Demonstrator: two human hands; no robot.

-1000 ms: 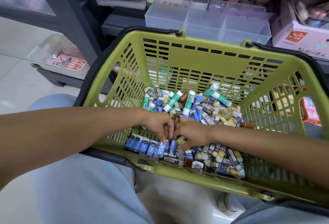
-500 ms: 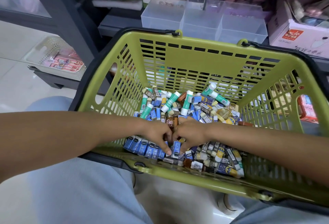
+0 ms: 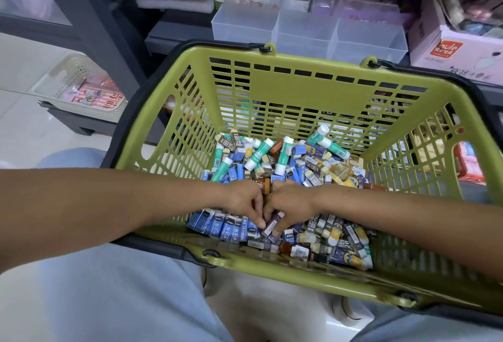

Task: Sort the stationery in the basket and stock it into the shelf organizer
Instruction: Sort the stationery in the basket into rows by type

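Observation:
A green plastic basket (image 3: 294, 80) rests on my lap, holding a heap of small erasers and green-and-white glue sticks (image 3: 260, 152). A row of blue erasers (image 3: 223, 226) stands lined up along the near wall. Both hands are down in the heap, side by side. My right hand (image 3: 292, 204) pinches a dark purple-sleeved eraser (image 3: 273, 224) at the right end of that row. My left hand (image 3: 245, 200) has its fingertips curled down onto the blue erasers right beside it. The clear three-compartment shelf organizer (image 3: 307, 26) stands behind the basket.
A white box with an orange label (image 3: 457, 50) sits right of the organizer. Plush and green display items fill the shelf behind. A white perforated tray (image 3: 79, 88) with pink packs lies on a low ledge at left. My knees in light trousers are below the basket.
Both hands have moved nearer the basket's front wall. My right hand now pinches a dark purple eraser where a blue one was being set into the row.

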